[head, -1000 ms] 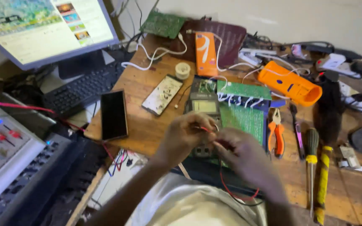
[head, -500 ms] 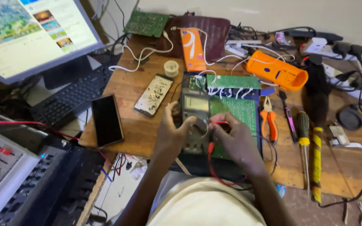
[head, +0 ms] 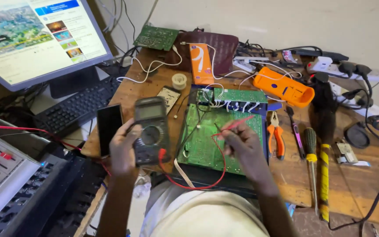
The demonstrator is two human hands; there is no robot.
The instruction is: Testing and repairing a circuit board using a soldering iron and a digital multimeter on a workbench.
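Observation:
My left hand (head: 123,149) grips a dark grey multimeter (head: 151,129) by its left side, lifted off the wooden bench, with its dial and blank display facing up. A red lead (head: 216,173) loops from the meter's base toward my right hand (head: 242,145). That hand pinches the red probe (head: 237,124) and a black probe, their tips over the large green circuit board (head: 198,145) lying on the bench. A smaller green board (head: 241,95) stands along its far edge.
A black phone (head: 109,127) lies left of the meter. Orange-handled pliers (head: 276,137), screwdrivers (head: 310,158), an orange tool case (head: 284,86) and a power strip (head: 330,66) sit to the right. A monitor (head: 36,39), keyboard (head: 77,105) and audio mixer (head: 1,175) fill the left.
My left hand has lifted the multimeter and carried it left, off the circuit board. My right hand now holds the probes over the board. The view has also shifted.

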